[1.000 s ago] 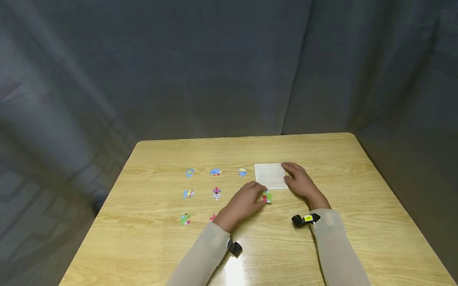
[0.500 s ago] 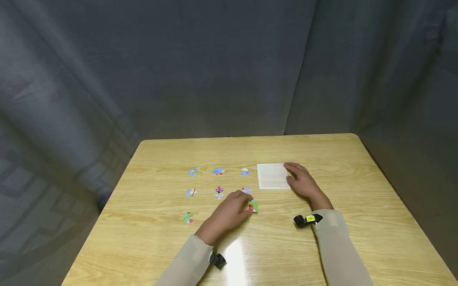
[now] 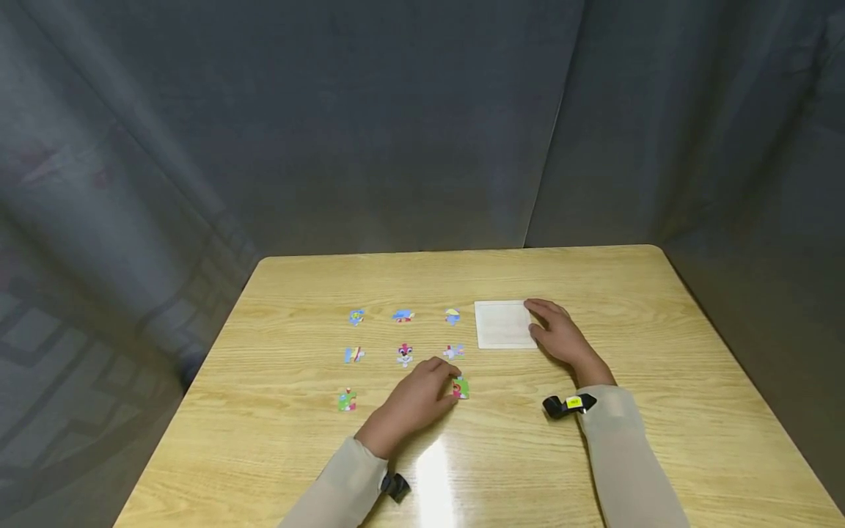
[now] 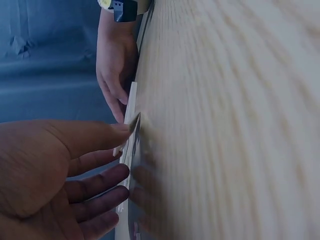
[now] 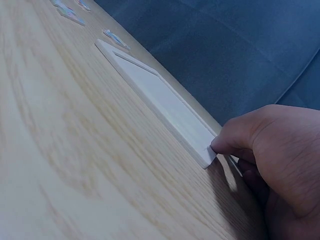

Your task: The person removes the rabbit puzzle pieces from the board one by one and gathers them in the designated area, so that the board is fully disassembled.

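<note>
The green puzzle piece (image 3: 461, 387) lies on the wooden table (image 3: 660, 411) under the fingertips of the left hand (image 3: 414, 402), near the bottom right of the loose pieces. Since 1.0 s ago it has come back from beside the white tray (image 3: 503, 324) toward the person, and a little further in the last 0.5 s. The left hand's fingers are only loosely bent, touching the piece flat on the wood. The right hand (image 3: 561, 336) has stayed put, thumb and fingers pinching the tray's right edge.
</note>
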`<action>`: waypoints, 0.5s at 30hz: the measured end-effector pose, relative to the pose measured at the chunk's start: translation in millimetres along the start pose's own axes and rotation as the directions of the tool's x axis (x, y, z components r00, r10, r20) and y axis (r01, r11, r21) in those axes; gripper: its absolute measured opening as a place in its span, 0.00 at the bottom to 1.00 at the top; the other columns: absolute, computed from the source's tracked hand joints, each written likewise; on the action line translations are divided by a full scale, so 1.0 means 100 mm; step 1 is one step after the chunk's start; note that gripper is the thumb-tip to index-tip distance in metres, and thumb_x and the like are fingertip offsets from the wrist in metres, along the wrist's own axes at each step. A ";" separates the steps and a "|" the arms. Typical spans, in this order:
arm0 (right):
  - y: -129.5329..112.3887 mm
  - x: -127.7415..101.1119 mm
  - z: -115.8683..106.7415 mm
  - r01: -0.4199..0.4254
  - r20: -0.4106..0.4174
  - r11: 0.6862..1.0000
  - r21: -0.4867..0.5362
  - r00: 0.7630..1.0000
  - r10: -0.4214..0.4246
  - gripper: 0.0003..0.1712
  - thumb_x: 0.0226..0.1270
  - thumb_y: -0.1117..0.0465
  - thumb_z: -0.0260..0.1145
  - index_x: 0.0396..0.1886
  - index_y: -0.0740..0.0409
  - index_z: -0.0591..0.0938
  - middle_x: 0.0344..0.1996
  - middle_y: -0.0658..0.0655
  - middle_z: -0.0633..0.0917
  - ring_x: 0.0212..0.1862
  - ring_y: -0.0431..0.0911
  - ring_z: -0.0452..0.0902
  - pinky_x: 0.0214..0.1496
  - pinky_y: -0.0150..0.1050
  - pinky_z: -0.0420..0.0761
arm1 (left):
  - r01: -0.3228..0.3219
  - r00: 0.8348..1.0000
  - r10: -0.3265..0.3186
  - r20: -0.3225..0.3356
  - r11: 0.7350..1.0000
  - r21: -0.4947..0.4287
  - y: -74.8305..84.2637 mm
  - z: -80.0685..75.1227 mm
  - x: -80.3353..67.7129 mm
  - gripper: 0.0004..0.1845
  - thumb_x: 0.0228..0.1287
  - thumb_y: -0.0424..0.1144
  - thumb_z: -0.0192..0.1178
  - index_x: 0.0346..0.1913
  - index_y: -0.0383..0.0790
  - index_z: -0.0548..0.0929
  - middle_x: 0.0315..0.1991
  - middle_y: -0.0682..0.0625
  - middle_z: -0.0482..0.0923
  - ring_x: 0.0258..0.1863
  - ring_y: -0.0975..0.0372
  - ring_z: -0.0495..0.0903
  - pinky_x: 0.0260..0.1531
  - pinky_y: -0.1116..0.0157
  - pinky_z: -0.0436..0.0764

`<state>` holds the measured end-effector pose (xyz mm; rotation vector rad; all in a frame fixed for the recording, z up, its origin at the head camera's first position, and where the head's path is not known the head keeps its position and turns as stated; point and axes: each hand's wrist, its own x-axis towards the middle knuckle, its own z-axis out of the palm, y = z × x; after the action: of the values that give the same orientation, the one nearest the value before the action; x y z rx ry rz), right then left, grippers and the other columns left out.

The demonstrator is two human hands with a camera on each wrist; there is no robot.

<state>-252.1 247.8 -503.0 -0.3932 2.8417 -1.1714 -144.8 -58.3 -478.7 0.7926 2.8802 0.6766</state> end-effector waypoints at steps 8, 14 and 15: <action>0.03 0.01 0.02 0.013 -0.001 1.000 0.004 1.000 -0.013 0.30 0.73 0.65 0.57 0.72 0.65 0.65 0.71 0.66 0.62 0.72 0.64 0.49 0.69 0.64 0.53 | -0.011 1.000 0.012 -0.014 0.999 0.046 0.02 -0.01 -0.02 0.17 0.63 0.41 0.65 0.54 0.42 0.80 0.53 0.51 0.76 0.55 0.56 0.74 0.55 0.61 0.76; 0.02 0.01 0.03 0.004 -0.007 1.000 0.001 1.000 -0.004 0.30 0.72 0.65 0.57 0.72 0.64 0.65 0.70 0.65 0.62 0.72 0.64 0.49 0.70 0.63 0.53 | -0.031 0.999 0.032 -0.012 0.997 0.068 0.01 -0.01 -0.03 0.17 0.61 0.40 0.67 0.53 0.41 0.80 0.53 0.51 0.75 0.54 0.56 0.75 0.54 0.62 0.76; 0.02 0.01 0.02 0.005 -0.008 1.000 0.001 1.000 -0.005 0.30 0.72 0.65 0.57 0.72 0.64 0.65 0.70 0.65 0.63 0.72 0.64 0.49 0.70 0.63 0.53 | -0.033 0.999 0.034 -0.008 0.997 0.072 0.01 -0.02 -0.02 0.17 0.61 0.40 0.67 0.53 0.41 0.80 0.53 0.50 0.75 0.54 0.56 0.75 0.54 0.62 0.76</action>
<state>-253.2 246.9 -505.8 -0.3965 2.8490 -1.1777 -142.5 -59.2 -476.8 0.8503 2.9208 0.5846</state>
